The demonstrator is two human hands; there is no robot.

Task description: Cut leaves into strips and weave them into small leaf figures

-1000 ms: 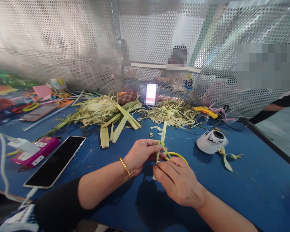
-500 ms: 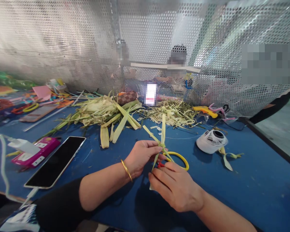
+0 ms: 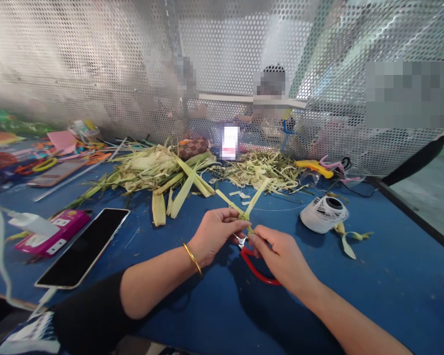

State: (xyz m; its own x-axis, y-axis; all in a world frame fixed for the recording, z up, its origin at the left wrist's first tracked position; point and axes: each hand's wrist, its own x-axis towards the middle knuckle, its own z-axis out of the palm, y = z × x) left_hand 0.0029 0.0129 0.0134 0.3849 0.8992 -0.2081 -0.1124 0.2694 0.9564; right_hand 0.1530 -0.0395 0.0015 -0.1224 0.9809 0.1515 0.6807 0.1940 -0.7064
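In the head view, my left hand (image 3: pixel 222 227) pinches a knot of pale green corn husk strips (image 3: pixel 248 213), with two strip ends standing up in a V above the fingers. My right hand (image 3: pixel 275 249) is closed close beside it, its thumb and finger at a lower strip end. Scissors (image 3: pixel 256 273) with a red handle show beneath both hands. Their metal part is by the left fingertips; the blades are hidden, and which hand bears them I cannot tell.
Behind the hands lie a husk pile (image 3: pixel 148 170) and shredded husk (image 3: pixel 262 167). A white thread spool (image 3: pixel 321 217) stands right, near a husk scrap (image 3: pixel 349 244). Left are a charging phone (image 3: pixel 83 249) and a magenta power strip (image 3: pixel 55 234). A perforated metal screen (image 3: pixel 133 64) rises behind.
My right hand has risen toward the left fingers. The scissors have turned: the red handle now shows, the yellow one does not. The upright husk strip leans further right.
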